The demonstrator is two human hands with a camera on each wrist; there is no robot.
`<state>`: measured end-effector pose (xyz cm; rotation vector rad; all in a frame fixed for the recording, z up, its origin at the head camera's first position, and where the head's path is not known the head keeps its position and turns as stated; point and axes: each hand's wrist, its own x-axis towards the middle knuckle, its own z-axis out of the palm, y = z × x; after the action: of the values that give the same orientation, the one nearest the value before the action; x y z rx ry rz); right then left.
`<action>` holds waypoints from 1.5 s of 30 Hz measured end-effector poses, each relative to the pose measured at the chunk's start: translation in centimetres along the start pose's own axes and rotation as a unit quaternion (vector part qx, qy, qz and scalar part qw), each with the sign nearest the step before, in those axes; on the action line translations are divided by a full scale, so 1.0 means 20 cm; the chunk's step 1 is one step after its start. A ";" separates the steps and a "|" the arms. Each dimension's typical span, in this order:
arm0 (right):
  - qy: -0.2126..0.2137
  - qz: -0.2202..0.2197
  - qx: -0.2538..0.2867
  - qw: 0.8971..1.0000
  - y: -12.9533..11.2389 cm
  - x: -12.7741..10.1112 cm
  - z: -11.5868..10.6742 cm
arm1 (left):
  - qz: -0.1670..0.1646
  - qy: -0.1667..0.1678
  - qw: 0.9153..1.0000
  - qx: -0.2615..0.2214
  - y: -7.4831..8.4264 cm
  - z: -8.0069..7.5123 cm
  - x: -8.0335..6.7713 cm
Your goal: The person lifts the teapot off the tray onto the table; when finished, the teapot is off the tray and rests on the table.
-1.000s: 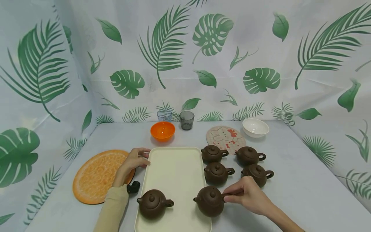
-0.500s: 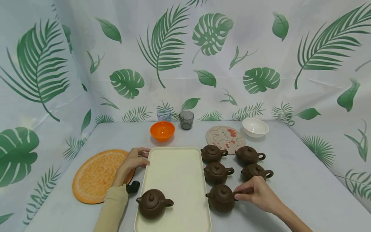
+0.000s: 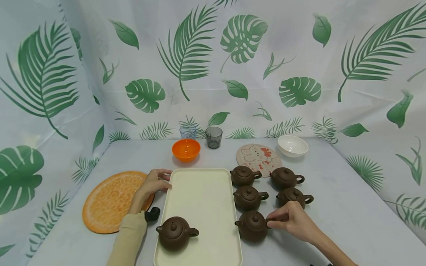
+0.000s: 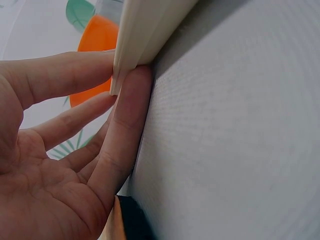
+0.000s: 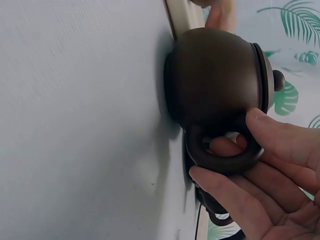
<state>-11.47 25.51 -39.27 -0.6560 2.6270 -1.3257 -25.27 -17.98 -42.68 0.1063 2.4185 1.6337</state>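
Observation:
A brown teapot (image 3: pixel 253 227) stands at the right edge of the cream tray (image 3: pixel 203 199), its spout tip at the rim. My right hand (image 3: pixel 293 223) pinches its loop handle, and the right wrist view shows this teapot's base (image 5: pixel 172 95) at the tablecloth. On the near left of the tray sits a second teapot (image 3: pixel 174 234), handle to the right. My left hand (image 3: pixel 154 186) holds the tray's left rim; up close in the left wrist view, fingers (image 4: pixel 132 100) meet the rim (image 4: pixel 145 35) from above and the side.
Several more brown teapots (image 3: pixel 249 197) stand right of the tray. Behind are an orange bowl (image 3: pixel 186 150), a blue glass (image 3: pixel 188 132), a grey glass (image 3: pixel 213 137), a rabbit mat (image 3: pixel 259 159) and a white bowl (image 3: pixel 293 146). An orange-slice mat (image 3: pixel 113 203) lies left.
My right hand has moved the teapot from over the tray's right edge to the right, beside it, then slightly back left. My left hand stays on the rim.

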 end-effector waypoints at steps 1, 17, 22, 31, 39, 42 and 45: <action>-0.003 0.003 0.000 1.000 0.00 0.00 0.00 | 0.001 -0.003 1.000 0.001 0.02 0.00 -0.02; -0.012 0.033 -0.010 0.999 -0.07 0.05 -0.03 | 0.000 0.006 1.000 -0.009 -0.03 0.01 0.02; 0.031 0.008 -0.025 0.999 -0.17 0.10 0.02 | -0.002 0.005 1.000 -0.009 -0.03 0.01 0.01; 0.013 -0.024 0.036 0.999 -0.34 0.24 0.22 | -0.008 0.006 1.000 0.000 -0.01 0.00 0.02; -0.050 -0.023 0.074 0.996 -0.45 0.35 0.43 | -0.014 0.003 1.000 0.000 -0.02 0.00 0.02; -0.064 -0.017 0.084 0.994 -0.47 0.38 0.50 | -0.013 0.005 1.000 -0.002 -0.02 0.01 0.02; -0.073 -0.016 0.096 0.993 -0.49 0.40 0.55 | -0.006 0.004 1.000 -0.002 -0.02 0.00 0.02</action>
<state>-12.25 8.77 -37.48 -0.7387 2.3493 -1.4560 -25.58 -18.01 -43.17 0.0844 2.4173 1.6369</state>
